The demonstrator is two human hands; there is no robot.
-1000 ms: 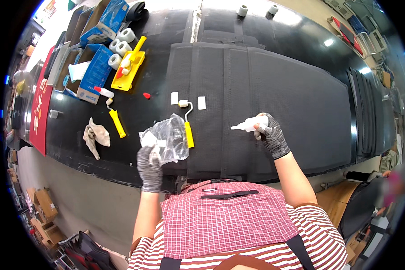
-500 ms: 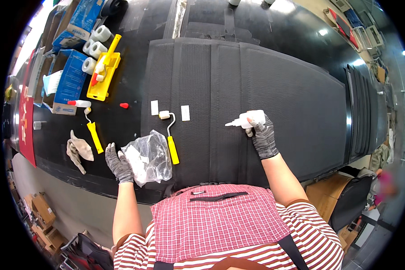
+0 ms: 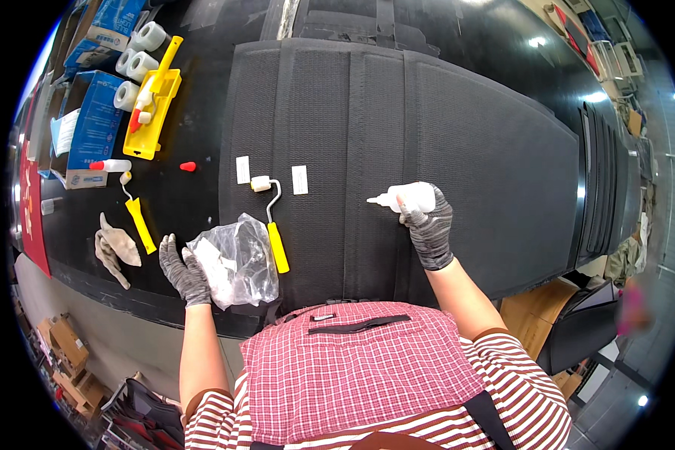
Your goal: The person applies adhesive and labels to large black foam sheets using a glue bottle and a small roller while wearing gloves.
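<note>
**benchrat:** So it's a workshop, long glossy black worktable (image 3: 202, 202) with a big dark grey ribbed fabric panel (image 3: 465, 150) spread flat over most of it. Person in grey knit gloves leaning over the near edge. Right hand (image 3: 427, 225) is wrapped tight round a small white squeeze bottle with a tapered nozzle (image 3: 406, 198), held right over the middle of the panel near its front edge.

**gluefingers:** Which way's the bottle lying?

**benchrat:** Long axis runs pretty much sideways, nozzle tip pointing to the person's left, almost level with the fabric. Can't tell if the tip touches it.

**gluefingers:** I'd guess that handles light and squishy, soft plastic. Grab the fat body like they're doing, not the nozzle, and go easy or it'll probably dribble.

**benchrat:** Yeah. Left hand (image 3: 181, 271) sits flat, fingers spread, against the edge of a crumpled clear plastic bag with white stuff inside (image 3: 232, 259). Not gripping anything that I can see. Bag's at the panel's front left corner.

**gluefingers:** Anything else around?

**benchrat:** A small roller with a yellow handle (image 3: 271, 225) just beside the bag, two white paper tags (image 3: 270, 174) above it. Further left a second yellow-handled roller (image 3: 135, 214), a beige rag (image 3: 114, 247), a yellow tray (image 3: 154, 112) and blue boxes (image 3: 90, 127).
</note>
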